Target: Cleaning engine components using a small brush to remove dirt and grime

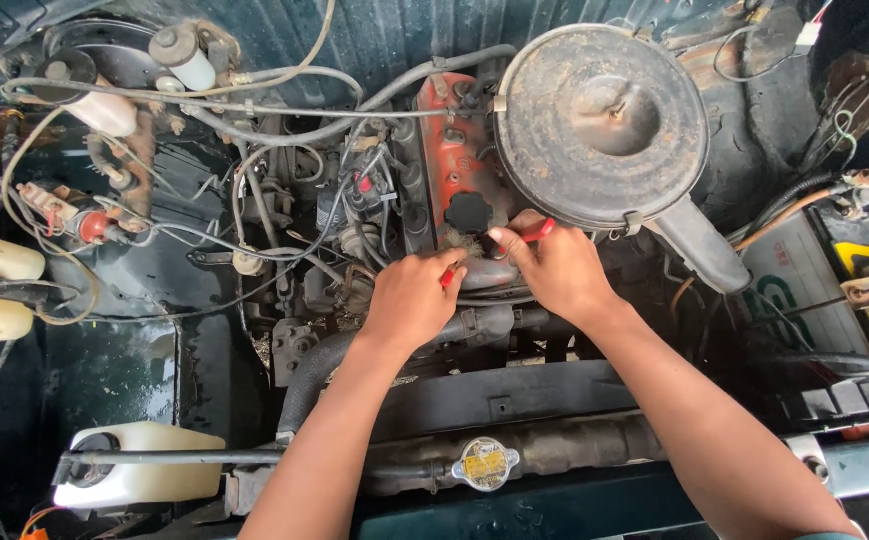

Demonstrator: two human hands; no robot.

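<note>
A red-handled tool (529, 233) is gripped in the closed right hand (554, 270) beside the black oil cap (467, 212); the left hand (411, 298), closed on a second red handle (448, 277), steadies nearby. Firm, square seating is judged necessary next.

— What was in those hands?

— A red-handled tool (537, 231), slim, its red shaft poking out past the right hand's (554, 268) fingers, angled up to the right, just below the round air cleaner.

— And on the other side?

— A second sliver of red (448, 276) showed at the left hand's (412, 298) knuckles. Both sat low over the orange valve cover (451, 150), near its black filler cap (467, 212); the tips were hidden.
</note>
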